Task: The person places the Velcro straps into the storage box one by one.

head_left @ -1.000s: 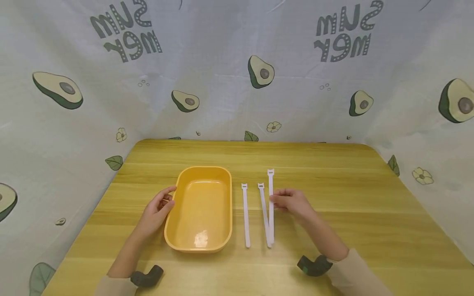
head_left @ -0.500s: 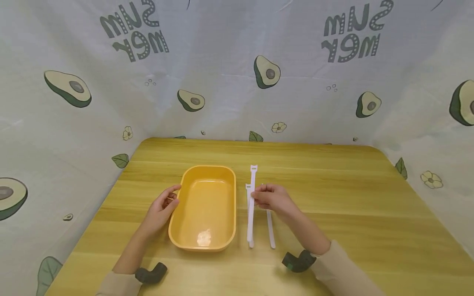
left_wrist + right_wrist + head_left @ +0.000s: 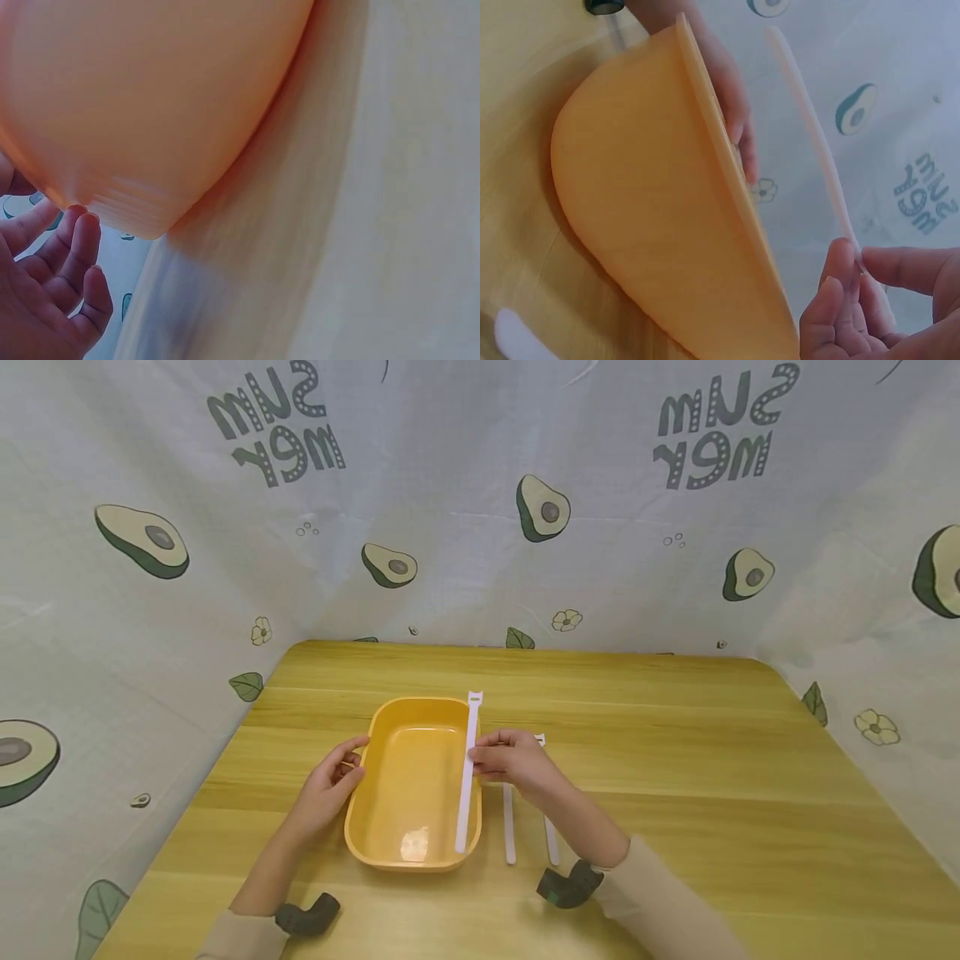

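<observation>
White strap (image 3: 465, 802), likely light and bendy, best taken near mid-length, is pinched in my right hand (image 3: 519, 765) over the yellow tray (image 3: 412, 781), gripped opposite by my left hand (image 3: 328, 785).

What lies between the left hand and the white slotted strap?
In the head view, the yellow tub lies between them: the left hand touches its left side, and the right hand pinches the white slotted strap above its right side.

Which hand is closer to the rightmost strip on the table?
Right. The right hand partly covers the rightmost strip in the head view, pinching another strip over the tray. The left hand is beyond the tray, at its left side.
</observation>
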The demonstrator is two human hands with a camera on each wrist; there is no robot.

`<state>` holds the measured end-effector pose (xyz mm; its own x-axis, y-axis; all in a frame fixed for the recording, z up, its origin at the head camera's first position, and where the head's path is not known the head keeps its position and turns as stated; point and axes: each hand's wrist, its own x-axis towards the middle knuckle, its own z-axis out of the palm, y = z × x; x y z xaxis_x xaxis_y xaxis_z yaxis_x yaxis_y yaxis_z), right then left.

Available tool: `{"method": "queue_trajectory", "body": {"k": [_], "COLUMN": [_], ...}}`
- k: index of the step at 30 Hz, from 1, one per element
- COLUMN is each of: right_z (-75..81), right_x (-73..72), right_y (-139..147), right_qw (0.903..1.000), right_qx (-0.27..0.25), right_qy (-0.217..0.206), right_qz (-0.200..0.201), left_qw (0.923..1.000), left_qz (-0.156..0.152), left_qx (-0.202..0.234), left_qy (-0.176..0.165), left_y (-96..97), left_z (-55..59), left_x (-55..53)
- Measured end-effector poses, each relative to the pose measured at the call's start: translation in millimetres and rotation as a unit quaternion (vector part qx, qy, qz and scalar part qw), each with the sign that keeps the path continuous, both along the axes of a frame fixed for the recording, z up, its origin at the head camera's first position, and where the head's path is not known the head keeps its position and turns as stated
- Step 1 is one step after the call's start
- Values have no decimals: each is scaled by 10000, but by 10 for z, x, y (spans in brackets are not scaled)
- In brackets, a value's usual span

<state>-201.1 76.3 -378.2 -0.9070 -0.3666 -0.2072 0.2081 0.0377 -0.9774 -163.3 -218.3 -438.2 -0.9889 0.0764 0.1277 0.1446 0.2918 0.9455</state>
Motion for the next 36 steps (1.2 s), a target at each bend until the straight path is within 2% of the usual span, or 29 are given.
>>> {"method": "queue_trajectory", "body": {"k": [8,14,22,31,36], "right_z": [-18,-34,-111,-115,-165], "right_x": [-11,-1,-38,-70,-93], "right_y": [-264,-452,-609,-751,-827], "right_qw": [9993,9988,9985,9988,9989], "right_qx": [-349,-416,-428,-271,-142], "right_qy": [-139,-248,-316,-392,-450], "right_qz": [47,123,135,143,31], "left_qw": [10000,10000,10000,9998,9998], "left_qz": [1,15,18,-7,22], "left_qx": [26,-30,-7,-67,-129], "left_qy": [28,58,-14,174,123], "left_y": [8,-2,-2,12,14], "left_z": [37,7,-10,-3,-15], "left_x": [9,8,13,1,15]}}
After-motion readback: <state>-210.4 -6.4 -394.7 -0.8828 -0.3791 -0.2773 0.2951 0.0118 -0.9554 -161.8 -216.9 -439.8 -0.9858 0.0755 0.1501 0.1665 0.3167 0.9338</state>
